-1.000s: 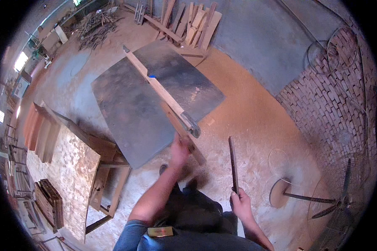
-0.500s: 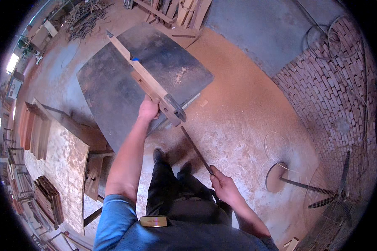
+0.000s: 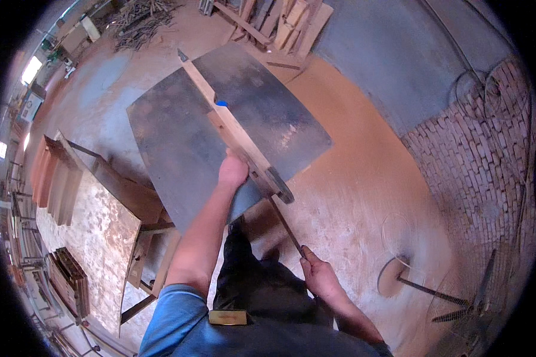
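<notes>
The fingers of our left hand (image 3: 233, 170) appear clamped on a slotted wooden rail (image 3: 225, 132); those of our right hand (image 3: 321, 278) are closed round a slim dark bar (image 3: 287, 226). The rail runs just beside a pale wooden fence (image 3: 237, 128) over the dark bench (image 3: 173, 137). The bar's far end comes up to the rail's near end; we cannot tell whether they touch.

To work well, we should keep the rail parallel to the fence, steady our left grip, and hold our fingers clear of the notch by the blue part (image 3: 221, 103). Our left arm reaches almost straight forward over the bench; our right hand stays low beside the thigh, angling the bar forward and leftward.
</notes>
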`<move>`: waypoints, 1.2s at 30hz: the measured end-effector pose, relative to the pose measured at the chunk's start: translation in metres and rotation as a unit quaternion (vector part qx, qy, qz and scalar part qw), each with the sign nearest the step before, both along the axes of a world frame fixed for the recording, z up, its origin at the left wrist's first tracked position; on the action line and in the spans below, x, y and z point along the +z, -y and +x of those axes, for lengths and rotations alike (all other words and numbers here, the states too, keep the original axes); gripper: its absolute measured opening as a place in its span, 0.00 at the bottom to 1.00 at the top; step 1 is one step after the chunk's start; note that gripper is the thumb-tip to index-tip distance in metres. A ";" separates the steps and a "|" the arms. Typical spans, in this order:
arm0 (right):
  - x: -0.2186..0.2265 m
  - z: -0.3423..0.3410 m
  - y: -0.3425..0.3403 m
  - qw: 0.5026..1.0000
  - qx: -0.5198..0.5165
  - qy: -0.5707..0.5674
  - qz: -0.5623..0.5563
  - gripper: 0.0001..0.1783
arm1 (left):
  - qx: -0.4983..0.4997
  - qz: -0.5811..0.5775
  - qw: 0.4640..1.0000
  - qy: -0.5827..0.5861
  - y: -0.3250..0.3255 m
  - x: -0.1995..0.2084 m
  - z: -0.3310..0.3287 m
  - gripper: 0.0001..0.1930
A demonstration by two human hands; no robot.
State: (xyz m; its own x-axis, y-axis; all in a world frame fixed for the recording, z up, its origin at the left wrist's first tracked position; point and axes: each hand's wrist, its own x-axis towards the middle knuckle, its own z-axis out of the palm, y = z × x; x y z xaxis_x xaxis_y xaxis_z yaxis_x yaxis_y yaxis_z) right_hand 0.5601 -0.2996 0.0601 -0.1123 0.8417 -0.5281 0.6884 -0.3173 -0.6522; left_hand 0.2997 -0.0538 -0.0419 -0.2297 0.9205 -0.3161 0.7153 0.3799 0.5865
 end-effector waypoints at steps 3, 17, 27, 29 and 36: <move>0.010 -0.015 -0.021 1.000 0.013 0.019 -0.021 0.26 | -0.001 0.013 1.000 0.007 -0.014 -0.007 -0.017 0.28; 0.014 -0.074 -0.092 0.998 0.010 0.052 -0.035 0.24 | 0.033 0.026 0.999 0.001 -0.082 0.006 -0.064 0.21; -0.003 -0.131 -0.150 1.000 0.007 0.012 0.024 0.23 | 0.069 0.096 0.993 -0.001 -0.155 -0.040 -0.135 0.16; -0.005 -0.140 -0.164 0.999 0.001 0.020 0.025 0.23 | 0.071 0.061 0.996 0.017 -0.162 -0.003 -0.125 0.17; -0.013 -0.180 -0.199 0.997 -0.011 0.038 0.067 0.21 | 0.073 0.038 0.996 0.034 -0.208 -0.001 -0.159 0.17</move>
